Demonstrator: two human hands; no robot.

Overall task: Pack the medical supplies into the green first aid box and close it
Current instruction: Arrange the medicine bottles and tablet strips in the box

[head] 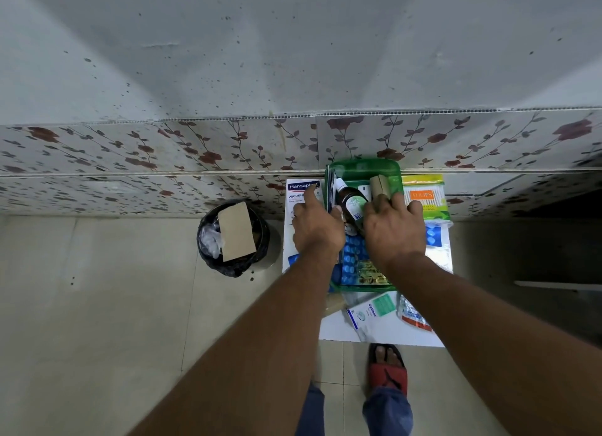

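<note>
The green first aid box stands open on a small white table against the wall. Inside it lie a brown bottle with a white cap, blue pill strips and a tan bandage roll. My right hand is inside the box, fingers closed on the tan roll. My left hand rests at the box's left edge, fingers on its wall beside the bottle. Outside the box lie a Hansaplast pack, a cotton bud pack, a white Optitex packet and an orange-edged sachet.
A black-lined bin with a piece of cardboard in it stands on the floor left of the table. A floral-tiled wall runs right behind the table. My foot in a red sandal is under the table's near edge.
</note>
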